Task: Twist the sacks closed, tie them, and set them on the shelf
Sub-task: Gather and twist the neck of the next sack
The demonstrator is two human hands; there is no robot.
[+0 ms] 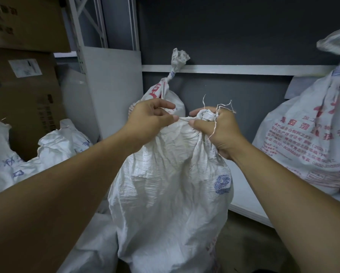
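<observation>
Gripping the bunched neck (205, 115) of the white woven sack (171, 184), our right hand (220, 131) curls round the gathered cloth, thumb pointing to 9 o'clock and knuckles turned up. A thin pale string (182, 119) runs taut from that thumb across to our left hand (147, 121), which pinches it between thumb and forefinger while the other fingers fold loosely above. Frayed thread ends (224, 107) stick up from the neck at about 12 o'clock, and one strand trails down over the back of the right hand. Both forearms come in from 7 and 5 o'clock, the wrists level and near each other, the hands almost meeting over the sack's top.

The sack stands upright in the middle of the view, full and wrinkled, with a blue mark on its side at 3 o'clock. Its base lies below the white shelf board (242, 194), at 6 o'clock. Just behind it, at 12 o'clock, stands a tied sack (165, 91) with red print and a twisted top. At 3 o'clock another tied sack (310, 138) with red lettering sits on the shelf board. At 9 o'clock lie open sacks (53, 146), and cardboard boxes (23, 91) are stacked at 10 o'clock.
</observation>
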